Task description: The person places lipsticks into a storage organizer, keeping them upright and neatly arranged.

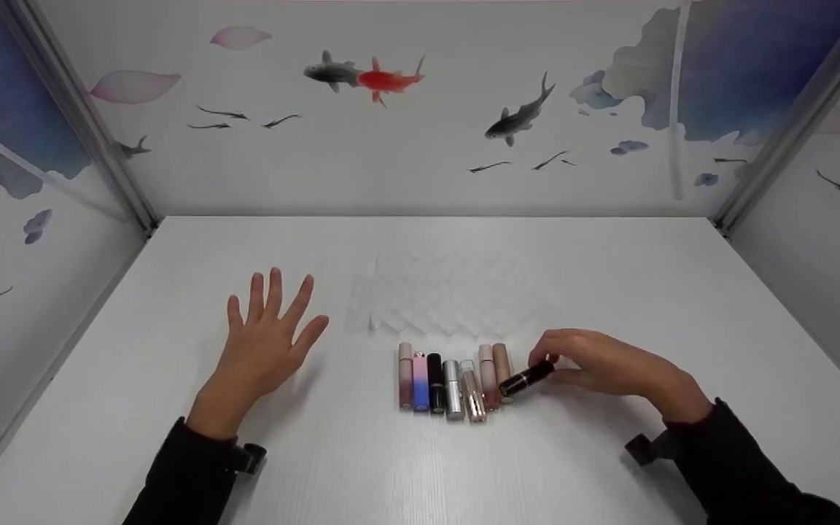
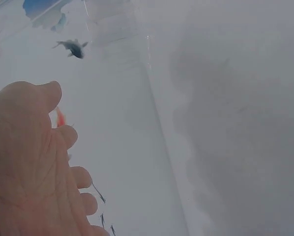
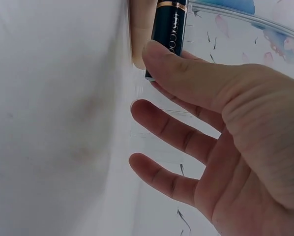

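Observation:
My right hand (image 1: 599, 362) pinches a black lipstick tube (image 1: 527, 378) with a gold band between thumb and fingers; in the right wrist view pale lettering runs along this black tube (image 3: 169, 29). It is tilted beside the right end of a row of several lip tubes. In that row lie a mauve tube (image 1: 406, 379), a pink-and-blue tube (image 1: 421, 386), a black tube (image 1: 435, 384), a silver tube (image 1: 453, 390), a clear-and-gold tube (image 1: 472, 394), a pink tube (image 1: 489, 375) and a tan tube (image 1: 500, 357). Fingers spread, my left hand (image 1: 263, 355) holds nothing, left of the row.
Behind the row lies a clear plastic piece (image 1: 449, 292) with a zigzag edge. White panels with painted fish enclose the white table (image 1: 420, 474) at the back and sides. Both wrists wear dark bands with small cameras.

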Motion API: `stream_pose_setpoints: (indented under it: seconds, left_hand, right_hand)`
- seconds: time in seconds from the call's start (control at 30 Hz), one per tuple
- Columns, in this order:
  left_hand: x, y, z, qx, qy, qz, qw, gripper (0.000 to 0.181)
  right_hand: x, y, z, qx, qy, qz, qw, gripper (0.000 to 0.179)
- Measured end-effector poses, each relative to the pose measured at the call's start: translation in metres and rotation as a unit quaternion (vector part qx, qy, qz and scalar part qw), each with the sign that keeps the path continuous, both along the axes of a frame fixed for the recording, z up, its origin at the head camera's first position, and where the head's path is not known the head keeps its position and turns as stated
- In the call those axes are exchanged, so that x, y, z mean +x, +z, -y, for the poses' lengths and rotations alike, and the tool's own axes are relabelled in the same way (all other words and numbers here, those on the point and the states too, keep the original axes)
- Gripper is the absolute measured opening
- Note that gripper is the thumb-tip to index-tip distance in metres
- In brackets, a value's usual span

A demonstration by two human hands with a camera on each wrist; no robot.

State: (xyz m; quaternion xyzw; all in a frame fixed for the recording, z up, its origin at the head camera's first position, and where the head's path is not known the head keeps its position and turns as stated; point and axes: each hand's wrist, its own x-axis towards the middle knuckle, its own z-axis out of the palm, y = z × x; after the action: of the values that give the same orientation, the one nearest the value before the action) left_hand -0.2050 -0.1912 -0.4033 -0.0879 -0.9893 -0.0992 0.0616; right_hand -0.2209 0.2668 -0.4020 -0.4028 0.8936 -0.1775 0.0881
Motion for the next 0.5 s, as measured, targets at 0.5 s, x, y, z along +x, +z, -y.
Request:
stream_pose_setpoints:
  seconds: [0.5]
  left_hand:
    - [-0.005,0.020,-0.019,0.041,-0.056,-0.074,0.9949,0.072]
  right_hand:
    - [-0.014,0.028,0.025,-0.077,-0.031,-0.081,0.9933,0.021]
